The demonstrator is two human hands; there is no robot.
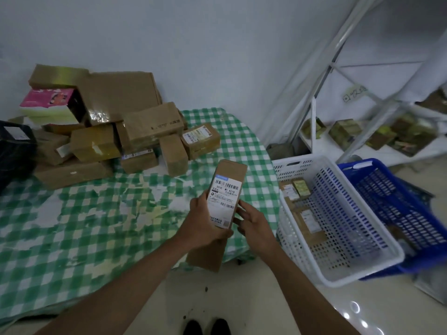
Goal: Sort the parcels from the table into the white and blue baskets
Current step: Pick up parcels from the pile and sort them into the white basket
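A long brown cardboard parcel with a white barcode label faces me above the table's right edge. My left hand grips it round its left side and underneath. My right hand touches its right edge with straight fingers. The white basket stands on the floor to the right and holds several brown parcels. The blue basket sits just behind it, further right. A heap of brown parcels lies at the back of the table.
The table wears a green and white checked cloth, patchy and worn. A black bag lies at the far left. White shelving with more boxes stands behind the baskets. My shoes show on the pale floor below.
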